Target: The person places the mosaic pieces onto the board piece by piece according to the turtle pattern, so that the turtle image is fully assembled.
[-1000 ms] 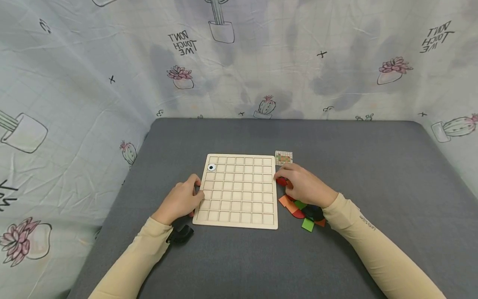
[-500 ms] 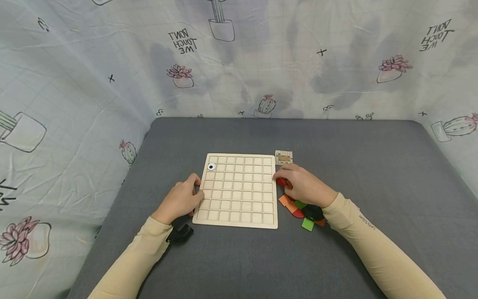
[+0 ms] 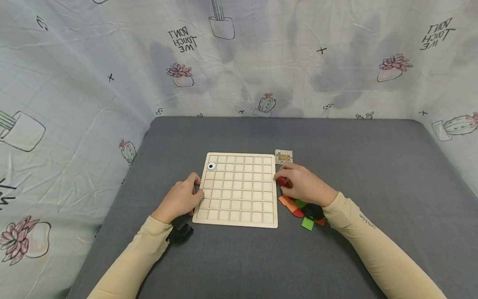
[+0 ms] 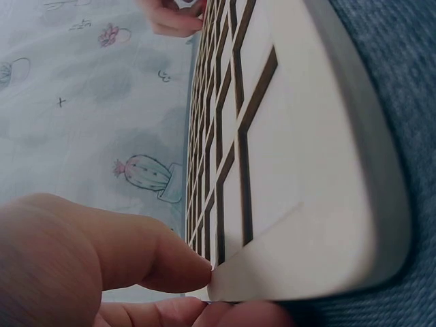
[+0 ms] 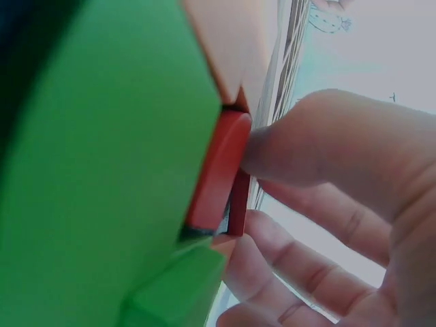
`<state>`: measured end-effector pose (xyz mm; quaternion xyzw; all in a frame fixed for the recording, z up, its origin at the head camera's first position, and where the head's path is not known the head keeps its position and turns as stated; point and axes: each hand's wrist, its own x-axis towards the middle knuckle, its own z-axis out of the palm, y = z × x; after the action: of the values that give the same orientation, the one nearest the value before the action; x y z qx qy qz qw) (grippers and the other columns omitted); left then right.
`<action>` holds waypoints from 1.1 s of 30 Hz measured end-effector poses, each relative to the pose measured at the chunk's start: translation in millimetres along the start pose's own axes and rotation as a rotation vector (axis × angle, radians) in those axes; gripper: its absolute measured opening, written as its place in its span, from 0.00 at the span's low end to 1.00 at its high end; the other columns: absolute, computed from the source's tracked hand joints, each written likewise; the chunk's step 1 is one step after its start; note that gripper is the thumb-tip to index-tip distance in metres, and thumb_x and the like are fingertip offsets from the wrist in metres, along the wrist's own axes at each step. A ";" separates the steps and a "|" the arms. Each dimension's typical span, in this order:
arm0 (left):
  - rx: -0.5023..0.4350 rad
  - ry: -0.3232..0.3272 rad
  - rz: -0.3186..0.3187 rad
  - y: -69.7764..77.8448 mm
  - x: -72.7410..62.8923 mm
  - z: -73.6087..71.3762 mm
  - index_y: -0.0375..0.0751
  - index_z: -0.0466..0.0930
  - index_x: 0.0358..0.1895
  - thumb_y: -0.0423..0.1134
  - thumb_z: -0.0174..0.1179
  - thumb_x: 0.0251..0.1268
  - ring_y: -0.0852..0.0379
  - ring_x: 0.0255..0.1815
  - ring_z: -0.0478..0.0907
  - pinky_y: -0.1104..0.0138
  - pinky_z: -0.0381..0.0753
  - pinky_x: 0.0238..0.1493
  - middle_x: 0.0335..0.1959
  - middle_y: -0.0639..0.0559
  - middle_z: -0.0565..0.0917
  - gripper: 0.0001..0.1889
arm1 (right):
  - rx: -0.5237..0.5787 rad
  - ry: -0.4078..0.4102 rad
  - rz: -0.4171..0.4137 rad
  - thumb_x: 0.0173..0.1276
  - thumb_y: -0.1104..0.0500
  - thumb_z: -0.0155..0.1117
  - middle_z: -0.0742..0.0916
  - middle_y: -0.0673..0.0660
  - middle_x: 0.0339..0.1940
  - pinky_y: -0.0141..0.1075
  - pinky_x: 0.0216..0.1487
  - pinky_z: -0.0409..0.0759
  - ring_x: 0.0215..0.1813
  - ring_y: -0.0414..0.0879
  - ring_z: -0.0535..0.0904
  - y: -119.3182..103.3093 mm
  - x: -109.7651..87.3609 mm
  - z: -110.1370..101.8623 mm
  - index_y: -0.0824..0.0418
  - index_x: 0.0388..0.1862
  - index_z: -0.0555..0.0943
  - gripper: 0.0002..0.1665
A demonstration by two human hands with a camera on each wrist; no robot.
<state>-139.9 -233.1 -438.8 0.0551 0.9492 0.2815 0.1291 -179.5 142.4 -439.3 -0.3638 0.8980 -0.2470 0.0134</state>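
A pale wooden grid board (image 3: 236, 189) lies flat on the table. My left hand (image 3: 181, 197) holds its left edge; in the left wrist view the thumb (image 4: 174, 262) presses on the rim with the other fingers against the side. One round white piece with a black dot (image 3: 211, 166) sits in a cell near the top left corner. Beside the board's right edge, my right hand (image 3: 304, 182) pinches a red piece (image 3: 284, 182) between thumb and fingers. Close by lies a pile of flat orange (image 3: 287, 202), green (image 3: 308, 223) and red pieces, partly hidden by the hand and wrist.
A small printed card (image 3: 284, 157) with a coloured grid pattern lies at the board's upper right corner. The grey table (image 3: 239, 261) is bordered by a white curtain (image 3: 261, 62) with plant drawings. A black strap device (image 3: 180, 234) is at the left wrist.
My right fingers and thumb have shifted slightly around the red piece, which has moved a little to the right. The left hand and the board have stayed in place.
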 end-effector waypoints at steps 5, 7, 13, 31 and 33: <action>0.002 -0.002 0.000 0.5 0.1 0.0 0.37 0.70 0.59 0.38 0.54 0.77 0.55 0.11 0.77 0.62 0.73 0.20 0.22 0.49 0.78 0.14 | -0.001 0.000 0.024 0.63 0.68 0.73 0.84 0.53 0.44 0.35 0.38 0.79 0.35 0.42 0.78 1.6 0.3 -1.3 0.58 0.41 0.89 0.09; 0.004 -0.003 -0.001 1.3 0.0 -0.2 0.37 0.70 0.59 0.38 0.54 0.77 0.55 0.11 0.77 0.62 0.73 0.20 0.22 0.49 0.78 0.14 | 0.004 0.000 0.032 0.63 0.68 0.73 0.84 0.53 0.42 0.34 0.37 0.80 0.34 0.41 0.78 2.8 0.5 -1.6 0.58 0.41 0.89 0.09; 0.004 0.000 -0.003 3.7 -0.5 -0.5 0.37 0.70 0.58 0.38 0.54 0.77 0.56 0.11 0.77 0.62 0.72 0.20 0.21 0.49 0.77 0.14 | 0.017 0.013 0.023 0.62 0.72 0.70 0.84 0.53 0.39 0.33 0.35 0.77 0.33 0.41 0.77 5.9 0.5 -2.0 0.59 0.41 0.89 0.12; 0.007 0.002 -0.023 9.4 0.1 0.0 0.37 0.70 0.58 0.38 0.54 0.77 0.55 0.11 0.77 0.62 0.72 0.19 0.21 0.49 0.77 0.14 | -0.047 0.113 0.027 0.62 0.67 0.73 0.87 0.61 0.49 0.42 0.41 0.82 0.57 0.60 0.84 4.4 5.9 -10.0 0.59 0.39 0.88 0.08; 0.006 0.000 -0.026 10.4 0.3 0.0 0.37 0.70 0.58 0.38 0.54 0.77 0.55 0.11 0.77 0.62 0.72 0.19 0.21 0.49 0.77 0.13 | -0.044 0.119 0.020 0.62 0.67 0.73 0.87 0.62 0.50 0.43 0.42 0.82 0.58 0.61 0.83 3.2 7.8 -11.1 0.59 0.39 0.88 0.07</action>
<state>-139.8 -224.3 -433.1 0.0430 0.9507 0.2769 0.1325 -189.6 144.1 -429.9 -0.3396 0.9061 -0.2482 -0.0457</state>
